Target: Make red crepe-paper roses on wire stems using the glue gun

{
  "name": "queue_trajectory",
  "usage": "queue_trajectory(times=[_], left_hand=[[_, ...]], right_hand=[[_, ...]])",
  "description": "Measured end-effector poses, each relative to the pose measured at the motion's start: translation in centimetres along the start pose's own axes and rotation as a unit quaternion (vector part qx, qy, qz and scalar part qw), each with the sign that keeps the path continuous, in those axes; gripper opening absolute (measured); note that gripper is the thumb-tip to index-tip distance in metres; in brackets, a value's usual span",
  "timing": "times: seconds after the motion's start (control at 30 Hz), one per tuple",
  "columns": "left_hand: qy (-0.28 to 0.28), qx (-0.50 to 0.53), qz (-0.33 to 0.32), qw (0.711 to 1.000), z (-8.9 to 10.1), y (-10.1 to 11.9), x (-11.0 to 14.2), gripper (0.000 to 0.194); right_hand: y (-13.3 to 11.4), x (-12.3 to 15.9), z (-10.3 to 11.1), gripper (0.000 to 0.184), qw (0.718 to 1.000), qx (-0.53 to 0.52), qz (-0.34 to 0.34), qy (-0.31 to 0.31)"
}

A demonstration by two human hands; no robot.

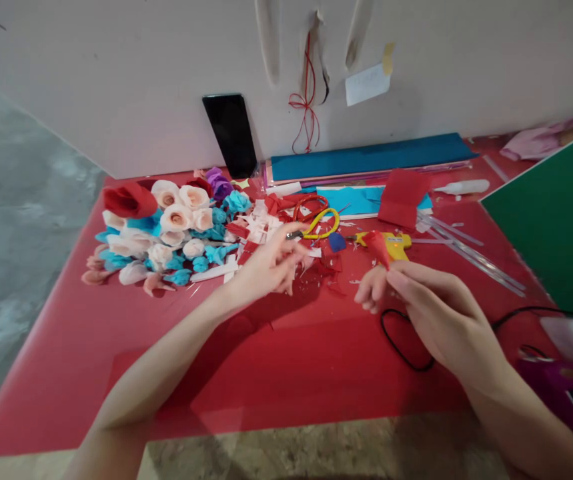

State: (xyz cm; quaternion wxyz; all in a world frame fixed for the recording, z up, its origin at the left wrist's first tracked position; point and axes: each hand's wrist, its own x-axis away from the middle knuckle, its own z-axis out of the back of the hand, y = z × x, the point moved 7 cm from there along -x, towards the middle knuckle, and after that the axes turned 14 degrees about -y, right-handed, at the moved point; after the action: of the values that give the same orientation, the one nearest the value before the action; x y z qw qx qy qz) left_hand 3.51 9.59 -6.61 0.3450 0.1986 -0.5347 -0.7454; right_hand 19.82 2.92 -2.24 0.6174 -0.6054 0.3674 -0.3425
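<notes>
My left hand (270, 263) reaches over the paper scraps, its fingers curled around the metal end of yellow-handled scissors (325, 225). The blades are hidden by the hand, and the lower fingers hang loosely and are a little blurred. Between thumb and fingertips, my right hand (431, 303) pinches a small piece of red crepe paper (378, 247), narrow at the grip and wider at the top. Just behind that piece lies a yellow hot glue gun (397, 244). A small blue object (337, 241) is by the scissors' handle.
Many paper flowers (176, 220) are heaped at the left. A phone (231, 133) leans on the wall. Blue paper (366, 157), a red paper square (403, 200), clear glue sticks (481, 257) and a white bottle (463, 187) lie behind. A green board (556, 227) and black cable (406, 367) are right.
</notes>
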Motion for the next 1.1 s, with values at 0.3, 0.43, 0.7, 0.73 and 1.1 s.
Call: queue_trajectory(times=[0.3,0.43,0.7,0.73,1.1], left_hand=[[-0.054,-0.033,-0.025,0.998,-1.6,1.5,0.5,0.038],[-0.046,0.02,-0.029,0.998,-1.9,2.4,1.2,0.025],[0.011,0.045,-0.123,0.991,-2.7,4.9,2.6,0.012],[0.01,0.048,-0.133,0.99,-2.8,5.1,2.6,0.01],[0.04,0.053,-0.155,0.986,-2.4,5.7,3.1,0.01]], right_hand=[[-0.2,-0.1,-1.5,0.027,0.995,0.086,-0.036,-0.033],[-0.8,-0.2,-2.0,0.024,0.989,0.146,-0.021,-0.026],[-1.4,0.0,-3.1,0.013,0.966,0.244,0.086,0.014],[-1.3,0.1,-3.2,0.012,0.964,0.248,0.093,0.019],[-0.8,-0.1,-3.6,0.013,0.959,0.268,0.092,0.022]])
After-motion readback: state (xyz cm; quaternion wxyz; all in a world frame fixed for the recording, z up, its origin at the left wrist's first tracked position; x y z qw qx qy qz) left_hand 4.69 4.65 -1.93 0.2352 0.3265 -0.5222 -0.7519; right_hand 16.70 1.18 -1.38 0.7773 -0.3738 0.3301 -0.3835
